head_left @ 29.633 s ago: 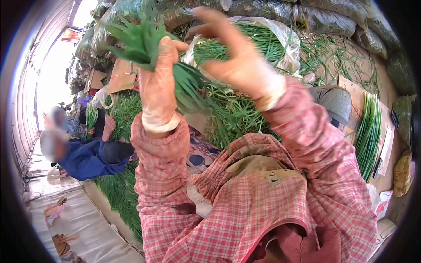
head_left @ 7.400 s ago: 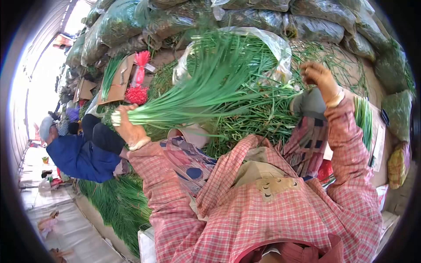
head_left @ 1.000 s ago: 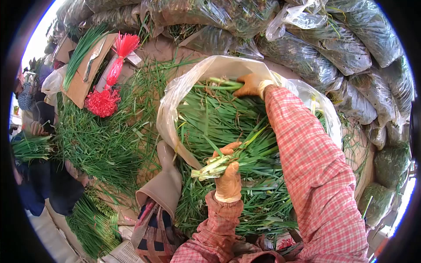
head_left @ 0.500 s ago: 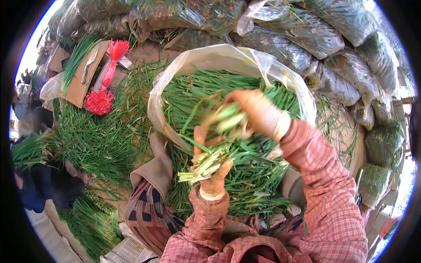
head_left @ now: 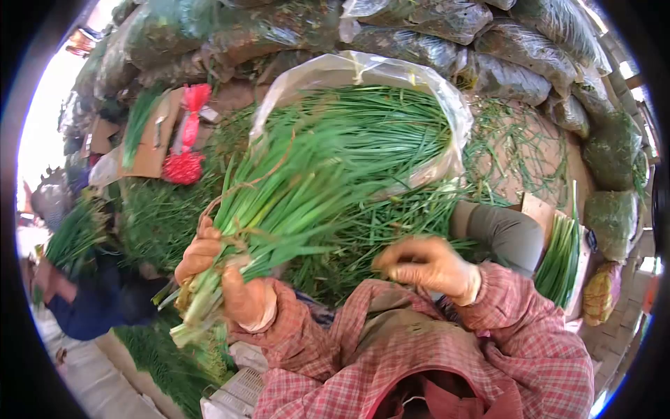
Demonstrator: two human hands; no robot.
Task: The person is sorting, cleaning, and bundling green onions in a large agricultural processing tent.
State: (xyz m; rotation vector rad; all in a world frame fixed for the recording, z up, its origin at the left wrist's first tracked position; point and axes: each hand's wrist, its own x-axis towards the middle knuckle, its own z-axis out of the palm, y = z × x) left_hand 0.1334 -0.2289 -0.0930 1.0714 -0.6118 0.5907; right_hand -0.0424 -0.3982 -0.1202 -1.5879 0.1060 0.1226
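My left hand [head_left: 234,279] is closed round the pale stem ends of a large bunch of garlic chives [head_left: 300,188]. Long green leaves fan up and right from it, partly blurred, overlapping the plastic-lined bag [head_left: 457,126]. More chives lie inside that bag in a thick layer. My right hand [head_left: 426,269] hovers apart from the bunch, in front of my chest, its fingers loosely curved and a little apart. Nothing shows in it. Loose green leaves [head_left: 342,258] cover the floor between my knees.
Filled clear bags [head_left: 516,77] are stacked along the back and right. Cardboard [head_left: 153,140] with a knife and red ties [head_left: 185,167] lies at left. A co-worker's dark sleeve [head_left: 105,297] is at far left. More chives [head_left: 558,262] lie at right.
My left hand has moved left with a bunch now spread up and right. My right hand has come away from the stalks, down towards my chest. The view has shifted.
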